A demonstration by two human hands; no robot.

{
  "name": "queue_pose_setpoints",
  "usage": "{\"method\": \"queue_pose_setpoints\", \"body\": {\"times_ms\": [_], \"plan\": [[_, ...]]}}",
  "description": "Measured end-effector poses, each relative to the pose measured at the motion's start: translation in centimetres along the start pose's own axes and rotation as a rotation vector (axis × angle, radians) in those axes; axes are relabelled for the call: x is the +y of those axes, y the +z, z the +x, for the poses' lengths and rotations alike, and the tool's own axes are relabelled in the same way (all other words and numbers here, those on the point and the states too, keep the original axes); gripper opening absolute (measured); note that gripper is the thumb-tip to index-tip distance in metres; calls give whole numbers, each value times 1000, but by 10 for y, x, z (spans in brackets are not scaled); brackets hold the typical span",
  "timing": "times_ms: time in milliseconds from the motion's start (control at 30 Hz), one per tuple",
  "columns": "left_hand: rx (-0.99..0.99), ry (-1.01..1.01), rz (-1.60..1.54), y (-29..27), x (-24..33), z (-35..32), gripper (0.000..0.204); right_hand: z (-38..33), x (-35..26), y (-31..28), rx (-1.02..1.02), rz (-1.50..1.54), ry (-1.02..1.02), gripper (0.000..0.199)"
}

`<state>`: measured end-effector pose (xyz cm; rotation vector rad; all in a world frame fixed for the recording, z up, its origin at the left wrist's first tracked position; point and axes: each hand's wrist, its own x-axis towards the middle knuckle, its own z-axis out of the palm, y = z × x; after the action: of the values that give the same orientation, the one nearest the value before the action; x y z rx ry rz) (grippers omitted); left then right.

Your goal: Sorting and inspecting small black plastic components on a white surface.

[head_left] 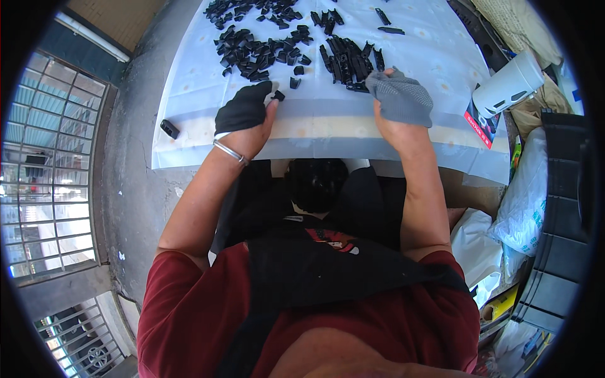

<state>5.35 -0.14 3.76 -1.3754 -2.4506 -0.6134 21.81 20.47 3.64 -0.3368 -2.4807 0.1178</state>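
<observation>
My left hand point(242, 112), in a black fingerless glove, is closed with a small black plastic piece point(278, 96) at its thumb and fingertips. It hovers over the near part of the table, just before a heap of similar small black pieces point(252, 53). A grey glove covers my right hand point(401, 97), whose fingers curl inward beside a pile of longer black plastic parts point(346, 60). Whatever those fingers grip is hidden by the glove and the pile. Past the heaps, two long parts point(391, 30) lie separately.
A white plastic sheet covers the table point(321, 126). One black part point(169, 129) lies near its left edge. A white perforated cylinder point(508, 84) and a red card point(480, 129) are at the right edge. Plastic bags point(523, 195) and a black crate point(564, 220) stand beyond.
</observation>
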Motion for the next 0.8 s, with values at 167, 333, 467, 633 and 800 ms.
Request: {"method": "queue_pose_setpoints", "body": {"times_ms": [167, 333, 467, 633, 800], "plan": [[-155, 0, 153, 19, -2, 21, 20, 4, 2, 7, -197, -212, 95, 26], [-114, 66, 126, 18, -2, 15, 21, 5, -5, 8, -73, -87, 182, 27], [-168, 24, 188, 12, 0, 14, 21, 6, -5, 14, 26, -73, 87, 25], [-99, 126, 144, 16, 5, 12, 20, 5, -7, -2, 190, 8, -111, 18], [2, 201, 193, 29, -28, -1, 22, 10, -20, 25, 275, 468, -349, 27]]}}
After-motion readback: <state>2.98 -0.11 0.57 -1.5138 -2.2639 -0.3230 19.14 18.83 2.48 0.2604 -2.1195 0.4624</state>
